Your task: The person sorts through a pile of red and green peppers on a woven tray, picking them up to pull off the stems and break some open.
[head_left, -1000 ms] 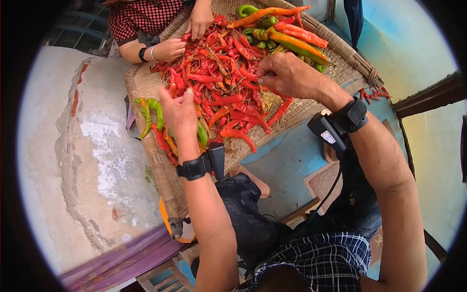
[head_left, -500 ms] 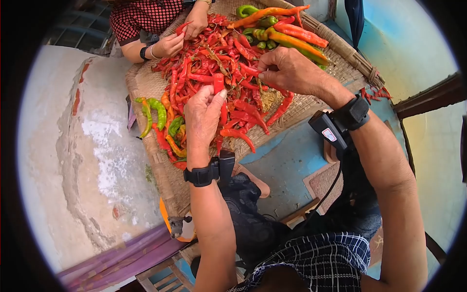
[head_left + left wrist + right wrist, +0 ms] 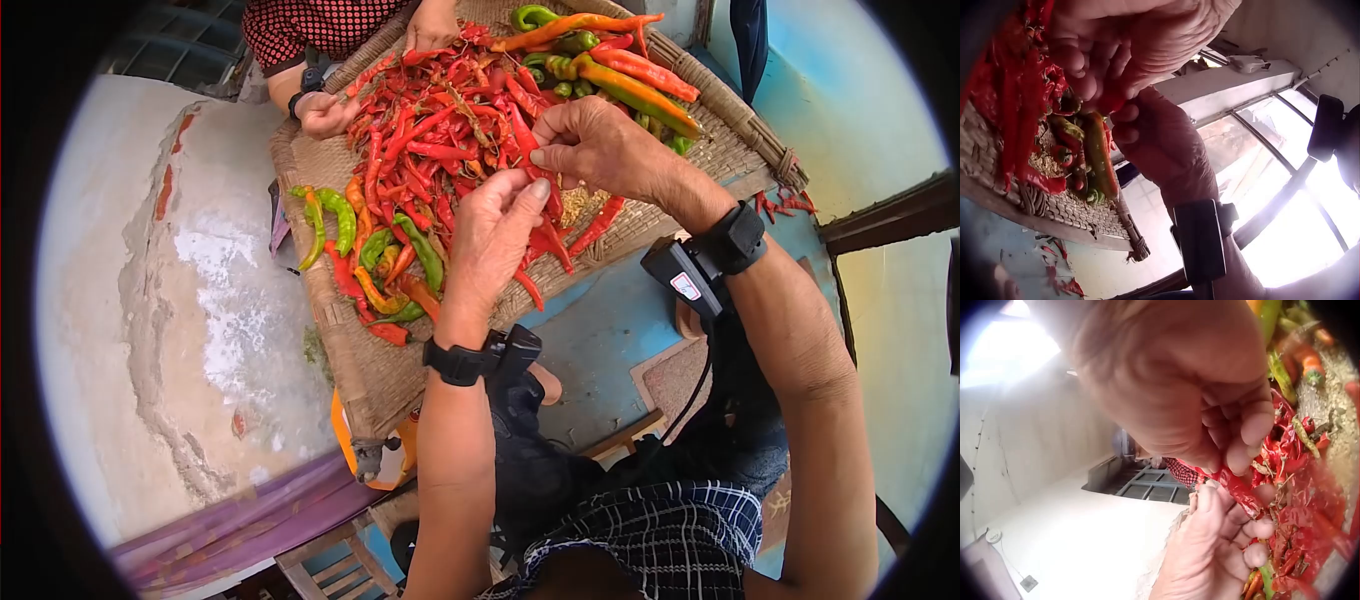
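My left hand (image 3: 487, 240) has come across to meet my right hand (image 3: 605, 150); both now share one red pepper (image 3: 1239, 490), so I judge close two-handed work on a single pod. Right thumb and fingertip nearly together, pinching it; left fingers loosely curled round it, gap small. Pepper held above the pile (image 3: 440, 130) on the woven tray (image 3: 365, 365).

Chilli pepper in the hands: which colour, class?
The chilli pepper is red, clearest in the right wrist view.

Glare from window panes (image 3: 1285, 219) bleaches the left wrist view (corners darken in all 3).
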{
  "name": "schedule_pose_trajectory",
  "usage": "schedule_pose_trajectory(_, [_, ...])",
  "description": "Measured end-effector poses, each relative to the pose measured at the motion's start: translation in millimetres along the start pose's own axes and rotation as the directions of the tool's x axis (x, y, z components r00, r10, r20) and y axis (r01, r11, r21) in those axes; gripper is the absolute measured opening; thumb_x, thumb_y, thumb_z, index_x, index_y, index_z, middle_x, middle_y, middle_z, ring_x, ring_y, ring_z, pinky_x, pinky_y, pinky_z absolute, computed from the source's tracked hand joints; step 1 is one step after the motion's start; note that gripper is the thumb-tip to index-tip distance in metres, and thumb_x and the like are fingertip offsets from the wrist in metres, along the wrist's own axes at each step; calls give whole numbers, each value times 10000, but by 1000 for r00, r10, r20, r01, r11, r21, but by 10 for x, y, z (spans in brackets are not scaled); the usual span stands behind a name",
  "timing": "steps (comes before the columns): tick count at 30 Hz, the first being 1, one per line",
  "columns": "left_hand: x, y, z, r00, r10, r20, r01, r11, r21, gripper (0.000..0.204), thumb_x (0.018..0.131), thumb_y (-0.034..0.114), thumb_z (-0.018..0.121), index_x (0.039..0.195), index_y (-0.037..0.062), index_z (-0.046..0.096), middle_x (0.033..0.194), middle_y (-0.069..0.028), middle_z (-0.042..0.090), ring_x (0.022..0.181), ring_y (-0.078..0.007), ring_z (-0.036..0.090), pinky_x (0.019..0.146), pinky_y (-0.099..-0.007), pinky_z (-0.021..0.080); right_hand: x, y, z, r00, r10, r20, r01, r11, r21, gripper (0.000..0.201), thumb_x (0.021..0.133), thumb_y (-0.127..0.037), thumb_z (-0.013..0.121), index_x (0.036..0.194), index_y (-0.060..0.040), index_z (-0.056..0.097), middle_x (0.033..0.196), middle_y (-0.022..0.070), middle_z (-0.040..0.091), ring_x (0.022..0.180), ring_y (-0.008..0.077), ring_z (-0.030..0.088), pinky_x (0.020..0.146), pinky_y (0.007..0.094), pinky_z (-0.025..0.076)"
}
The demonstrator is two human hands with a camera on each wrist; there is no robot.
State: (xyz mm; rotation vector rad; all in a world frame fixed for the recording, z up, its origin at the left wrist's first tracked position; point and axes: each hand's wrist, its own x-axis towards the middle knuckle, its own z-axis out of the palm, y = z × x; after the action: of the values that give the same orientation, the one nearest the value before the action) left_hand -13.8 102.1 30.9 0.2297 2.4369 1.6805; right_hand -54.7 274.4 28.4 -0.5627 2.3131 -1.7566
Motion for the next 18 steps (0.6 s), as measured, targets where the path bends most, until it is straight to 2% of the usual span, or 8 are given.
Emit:
schedule_pose_trajectory(5, [34, -57, -55, 997, -61, 46, 62, 998, -23, 255, 901, 296, 586, 853, 46, 610, 705, 15, 559, 598, -47, 497, 523, -195, 392, 36, 65, 82, 996, -84, -42, 82, 995, -58, 126, 873, -118, 616, 850, 4, 599, 665, 1, 570, 593, 70, 538, 538, 230, 462])
schedule_pose_trajectory(7, [72, -82, -204, 998, -36, -44, 36, 999, 1, 220, 908, 271, 576, 853, 59, 592, 708, 18, 560, 580, -44, 481, 521, -191, 391, 1, 65, 92, 996, -81, -47, 77, 994, -75, 132, 876, -126, 616, 859, 4, 601, 667, -4, 567, 597, 68, 537, 540, 231, 464])
schedule_pose_trajectory(9, [199, -174, -451, 937, -15, -349, -43, 986, -160, 211, 901, 263, 581, 880, 54, 577, 733, 4, 575, 602, -61, 500, 539, -204, 407, -21, 34, 85, 992, -87, -94, 80, 994, -73, 136, 879, -134, 614, 882, 1, 605, 671, -5, 564, 603, 66, 533, 545, 237, 467])
schedule_pose_trajectory(12, [345, -541, -883, 800, 185, -571, -8, 955, 298, 266, 873, 218, 600, 1018, -4, 592, 860, -57, 628, 742, -132, 586, 635, -266, 465, -12, 70, 32, 994, -84, -69, 77, 991, -105, 141, 881, -141, 614, 899, -2, 610, 683, -2, 568, 615, 67, 533, 553, 239, 472])
schedule_pose_trajectory(13, [305, -530, -868, 800, 186, -571, -9, 955, 297, 266, 873, 218, 600, 1018, -4, 592, 860, -57, 628, 742, -132, 586, 635, -266, 465, -14, 81, 12, 994, -85, -70, 77, 991, -107, 141, 881, -141, 614, 899, -2, 610, 683, -2, 568, 615, 67, 533, 553, 239, 472])
schedule_pose_trajectory(15, [161, -540, -808, 961, 87, -262, 54, 870, 490, 271, 850, 174, 605, 1038, -21, 602, 929, -80, 638, 804, -160, 607, 672, -287, 480, -21, 113, 4, 995, -88, -40, 81, 986, -145, 142, 881, -144, 612, 908, -5, 618, 693, 3, 576, 625, 68, 533, 554, 240, 470])
schedule_pose_trajectory(17, [73, -525, -593, 978, 154, -143, 30, 568, 822, 227, 777, 181, 654, 973, 66, 643, 977, -155, 615, 879, -332, 599, 769, -408, 474, -21, 104, 14, 996, -82, -26, 77, 985, -157, 140, 881, -143, 610, 912, -7, 624, 700, 10, 584, 622, 70, 534, 552, 240, 468])
schedule_pose_trajectory(18, [51, -517, -495, 980, 151, -128, 31, 523, 852, 202, 777, 175, 654, 940, 57, 642, 944, -152, 616, 864, -329, 601, 752, -414, 471, -21, 93, 15, 997, -78, -13, 75, 982, -173, 138, 881, -142, 608, 916, -10, 629, 706, 16, 592, 620, 73, 535, 549, 241, 466])
